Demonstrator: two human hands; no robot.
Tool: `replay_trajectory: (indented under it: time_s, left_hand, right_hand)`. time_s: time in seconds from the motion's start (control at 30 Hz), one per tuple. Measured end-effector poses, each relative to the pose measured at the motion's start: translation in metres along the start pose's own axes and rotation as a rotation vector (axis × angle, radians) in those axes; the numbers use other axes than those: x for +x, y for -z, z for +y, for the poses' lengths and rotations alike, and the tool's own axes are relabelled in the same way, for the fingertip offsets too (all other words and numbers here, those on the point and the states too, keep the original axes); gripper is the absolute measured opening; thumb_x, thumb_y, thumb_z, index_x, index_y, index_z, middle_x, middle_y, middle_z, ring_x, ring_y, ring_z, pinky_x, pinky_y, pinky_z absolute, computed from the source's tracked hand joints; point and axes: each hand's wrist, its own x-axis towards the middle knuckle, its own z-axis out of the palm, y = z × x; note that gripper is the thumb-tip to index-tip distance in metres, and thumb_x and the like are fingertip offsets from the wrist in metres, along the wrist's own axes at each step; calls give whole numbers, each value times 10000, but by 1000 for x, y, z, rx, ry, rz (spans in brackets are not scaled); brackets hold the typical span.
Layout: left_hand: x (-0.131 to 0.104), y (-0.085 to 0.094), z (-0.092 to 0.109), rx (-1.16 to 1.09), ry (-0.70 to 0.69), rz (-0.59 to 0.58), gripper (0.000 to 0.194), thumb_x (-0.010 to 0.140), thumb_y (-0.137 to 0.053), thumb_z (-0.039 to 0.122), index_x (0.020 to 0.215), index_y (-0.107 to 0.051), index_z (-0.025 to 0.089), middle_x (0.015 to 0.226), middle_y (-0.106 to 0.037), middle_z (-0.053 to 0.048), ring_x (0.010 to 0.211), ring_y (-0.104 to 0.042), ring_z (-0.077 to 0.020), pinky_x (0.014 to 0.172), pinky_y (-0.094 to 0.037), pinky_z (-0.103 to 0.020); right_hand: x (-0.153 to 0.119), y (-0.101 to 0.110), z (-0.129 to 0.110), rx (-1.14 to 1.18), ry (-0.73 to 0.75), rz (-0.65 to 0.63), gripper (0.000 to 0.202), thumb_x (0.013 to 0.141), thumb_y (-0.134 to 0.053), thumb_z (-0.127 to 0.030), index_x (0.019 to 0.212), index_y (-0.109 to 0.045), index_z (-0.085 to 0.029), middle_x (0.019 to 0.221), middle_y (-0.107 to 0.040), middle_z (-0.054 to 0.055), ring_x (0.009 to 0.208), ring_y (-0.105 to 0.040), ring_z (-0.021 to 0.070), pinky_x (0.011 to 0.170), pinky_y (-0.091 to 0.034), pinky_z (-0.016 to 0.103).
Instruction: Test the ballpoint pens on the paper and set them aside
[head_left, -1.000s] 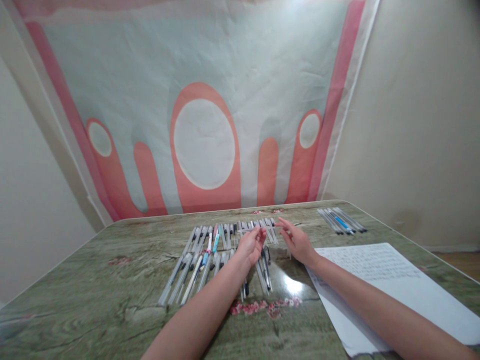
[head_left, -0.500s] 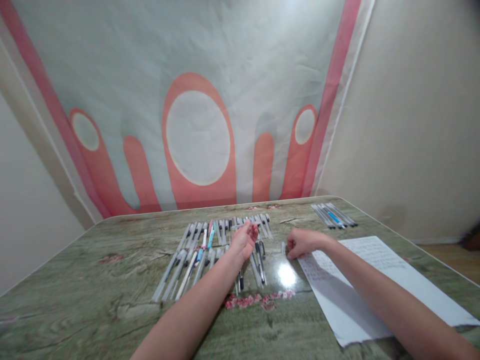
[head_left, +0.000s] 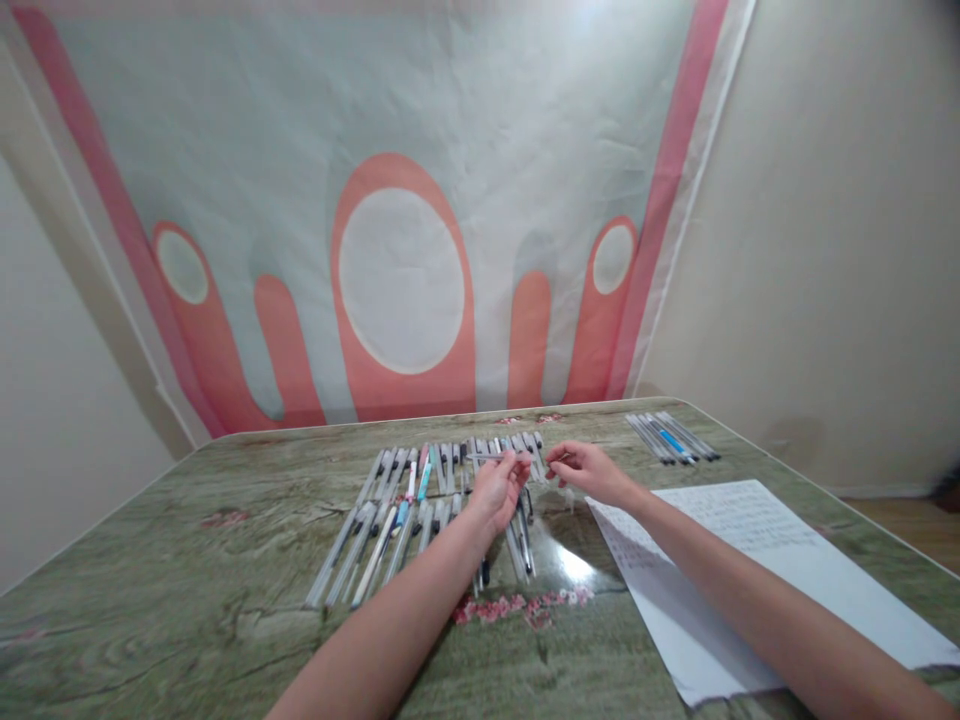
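My left hand [head_left: 501,494] is closed on a thin, clear pen [head_left: 482,457], held nearly level above the rows of pens. Close by on its right, my right hand [head_left: 596,474] has its thumb and fingertips drawn together in a pinch; whatever lies between them is too small to make out. Beneath and left of my left hand lie two rows of pens [head_left: 360,545], mostly clear with dark grips, along with a light blue pen [head_left: 424,478]. A small clear piece [head_left: 570,499] rests on the table below my right hand.
A sheet of paper with handwriting [head_left: 750,540] lies under my right forearm. Farther back on the right is a group of pens [head_left: 671,438], one with a blue label. The wood-patterned table [head_left: 187,590] meets a printed backdrop [head_left: 405,390] at its far edge.
My right hand has risen off the table by the paper's corner and moved left, close to my left hand. My left hand has shifted slightly right, still holding the pen.
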Motion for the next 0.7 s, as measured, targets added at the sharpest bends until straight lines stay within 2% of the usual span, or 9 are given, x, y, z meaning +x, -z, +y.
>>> replay_trajectory:
  time_s: [0.2,0.33,0.7]
  left_hand:
    - [-3,-1,-2,16,-1,-11,18,785,-519,104,779,-503,103,748,-627,-71,599,-576,-66,627,-482,-180]
    - [-3,-1,-2,35,-1,-12,26,781,-530,116,781,-506,104,736,-626,-71,595,-573,-66,626,-478,-178]
    - [-5,-1,-5,81,-26,-38,54,771,-552,143,792,-509,120,689,-626,-51,608,-575,-71,654,-458,-189]
  right_hand:
    - [0,-6,6,-3,119,106,289,686,-598,-264,945,-520,-160,797,-613,35,718,-606,142,652,-499,287]
    - [-1,-7,4,-57,172,154,262,706,-595,-272,936,-540,-159,833,-622,53,744,-600,147,705,-496,310]
    - [-3,-12,0,-181,218,171,199,728,-579,-274,892,-584,-162,783,-634,36,689,-600,139,682,-504,295]
